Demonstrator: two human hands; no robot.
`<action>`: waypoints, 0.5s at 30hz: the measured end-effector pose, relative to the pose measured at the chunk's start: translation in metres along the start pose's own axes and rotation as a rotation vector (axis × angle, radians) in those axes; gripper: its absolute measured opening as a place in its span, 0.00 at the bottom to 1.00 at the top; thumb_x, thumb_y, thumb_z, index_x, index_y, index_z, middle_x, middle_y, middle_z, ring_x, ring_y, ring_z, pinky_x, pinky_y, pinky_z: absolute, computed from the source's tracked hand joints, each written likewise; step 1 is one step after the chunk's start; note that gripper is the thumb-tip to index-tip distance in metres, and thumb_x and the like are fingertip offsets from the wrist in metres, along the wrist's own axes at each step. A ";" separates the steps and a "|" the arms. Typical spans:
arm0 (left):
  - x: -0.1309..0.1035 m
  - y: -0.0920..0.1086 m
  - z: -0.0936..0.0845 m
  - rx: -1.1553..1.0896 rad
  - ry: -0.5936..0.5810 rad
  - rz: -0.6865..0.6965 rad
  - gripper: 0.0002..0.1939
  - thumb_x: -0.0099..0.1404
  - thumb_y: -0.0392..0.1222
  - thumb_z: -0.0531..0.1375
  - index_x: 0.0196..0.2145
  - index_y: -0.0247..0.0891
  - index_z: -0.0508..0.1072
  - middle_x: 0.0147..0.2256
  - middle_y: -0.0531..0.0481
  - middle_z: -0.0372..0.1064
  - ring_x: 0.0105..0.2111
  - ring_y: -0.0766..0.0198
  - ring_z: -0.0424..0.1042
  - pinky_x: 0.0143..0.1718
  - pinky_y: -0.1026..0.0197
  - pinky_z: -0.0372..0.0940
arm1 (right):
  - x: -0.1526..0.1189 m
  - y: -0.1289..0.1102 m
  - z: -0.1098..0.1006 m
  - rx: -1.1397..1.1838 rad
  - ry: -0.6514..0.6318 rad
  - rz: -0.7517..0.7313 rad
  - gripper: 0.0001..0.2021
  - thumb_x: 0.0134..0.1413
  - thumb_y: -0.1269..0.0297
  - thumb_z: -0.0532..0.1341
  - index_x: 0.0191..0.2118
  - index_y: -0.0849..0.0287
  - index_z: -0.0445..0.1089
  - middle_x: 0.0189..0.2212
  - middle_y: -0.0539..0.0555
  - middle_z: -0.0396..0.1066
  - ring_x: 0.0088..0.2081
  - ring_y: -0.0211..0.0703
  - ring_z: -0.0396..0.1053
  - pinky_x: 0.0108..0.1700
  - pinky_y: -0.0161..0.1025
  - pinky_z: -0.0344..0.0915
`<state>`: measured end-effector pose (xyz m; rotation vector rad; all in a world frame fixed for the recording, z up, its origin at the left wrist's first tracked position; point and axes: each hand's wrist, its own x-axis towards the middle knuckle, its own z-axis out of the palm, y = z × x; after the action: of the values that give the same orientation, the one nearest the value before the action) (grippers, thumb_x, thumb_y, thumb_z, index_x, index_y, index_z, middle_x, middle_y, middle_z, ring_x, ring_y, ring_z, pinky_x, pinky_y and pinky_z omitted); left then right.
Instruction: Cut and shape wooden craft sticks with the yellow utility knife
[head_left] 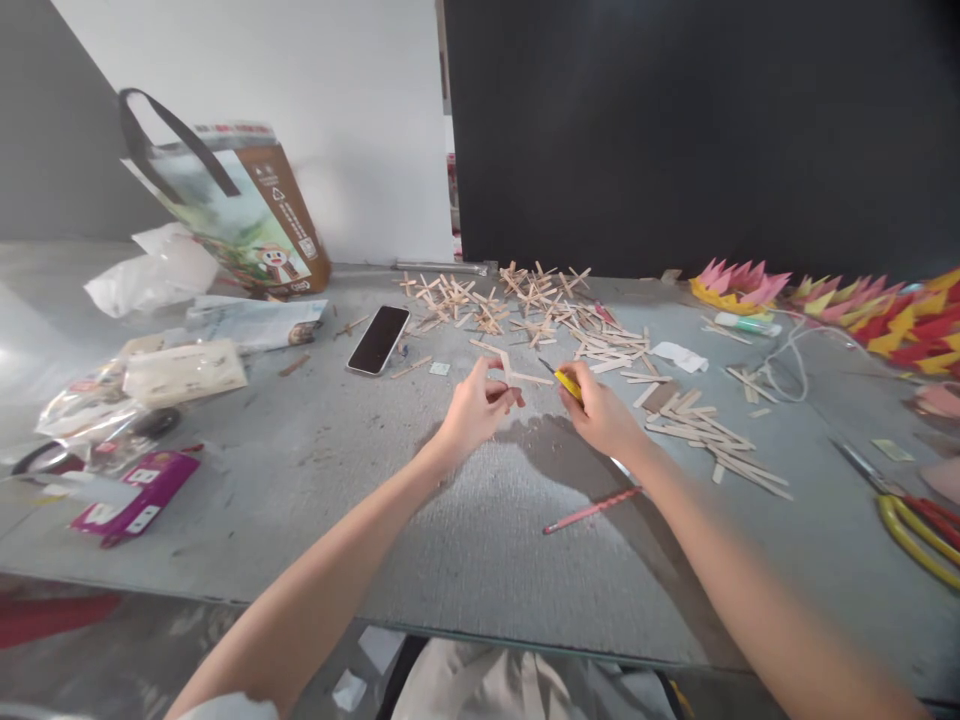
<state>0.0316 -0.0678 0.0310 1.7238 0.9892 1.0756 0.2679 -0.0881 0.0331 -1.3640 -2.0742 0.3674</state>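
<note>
Between the thumb and fingers of my left hand [480,402] is a small piece made of crossed wooden sticks [529,378], held just above the table. My right hand [600,408] is closed around a yellow utility knife [568,384], whose blade points up and left toward the sticks. The blade and the sticks look apart. Below my right hand a pink pencil [589,512] lies on the table. Small wood shavings are scattered under my hands.
Beyond my hands lies a pile of crossed sticks [457,300]. Loose sticks [705,430] spread to the right, near scissors [907,530]. A phone [379,340], a shopping bag [262,215] and a purple packet [139,495] are on the left. Folded-paper pieces [739,287] stand at back right.
</note>
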 end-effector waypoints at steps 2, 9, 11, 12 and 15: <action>0.000 -0.002 -0.001 0.017 -0.027 -0.007 0.13 0.70 0.42 0.59 0.51 0.40 0.64 0.31 0.52 0.79 0.27 0.67 0.73 0.34 0.65 0.67 | 0.000 0.001 -0.002 -0.015 -0.071 -0.018 0.19 0.73 0.55 0.51 0.63 0.55 0.60 0.38 0.56 0.77 0.33 0.49 0.74 0.36 0.40 0.64; 0.004 -0.017 -0.005 0.123 -0.082 -0.063 0.13 0.66 0.39 0.62 0.48 0.38 0.74 0.32 0.50 0.77 0.27 0.63 0.76 0.33 0.62 0.68 | 0.002 -0.001 -0.003 -0.097 -0.145 -0.012 0.20 0.75 0.52 0.49 0.64 0.51 0.63 0.34 0.52 0.78 0.32 0.47 0.75 0.34 0.38 0.64; 0.006 -0.020 -0.007 0.215 -0.109 -0.071 0.13 0.64 0.38 0.64 0.47 0.38 0.76 0.30 0.50 0.77 0.28 0.62 0.76 0.34 0.61 0.67 | 0.002 0.001 -0.001 -0.106 -0.153 -0.030 0.20 0.74 0.52 0.49 0.62 0.52 0.65 0.40 0.55 0.80 0.36 0.48 0.77 0.37 0.38 0.65; 0.006 -0.021 -0.008 0.265 -0.130 -0.069 0.14 0.64 0.37 0.64 0.48 0.38 0.76 0.29 0.51 0.77 0.29 0.61 0.76 0.35 0.61 0.67 | 0.002 0.002 0.000 -0.114 -0.156 -0.046 0.19 0.74 0.53 0.49 0.61 0.52 0.66 0.45 0.56 0.79 0.39 0.48 0.77 0.39 0.39 0.66; 0.008 -0.027 -0.011 0.415 -0.179 -0.036 0.17 0.61 0.37 0.67 0.49 0.38 0.77 0.32 0.49 0.76 0.34 0.58 0.75 0.42 0.57 0.66 | 0.003 0.003 0.001 -0.176 -0.194 -0.043 0.18 0.75 0.53 0.49 0.60 0.49 0.68 0.48 0.55 0.79 0.40 0.49 0.78 0.40 0.39 0.65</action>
<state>0.0192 -0.0490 0.0104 2.0830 1.1813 0.7094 0.2689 -0.0843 0.0317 -1.4305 -2.3396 0.3154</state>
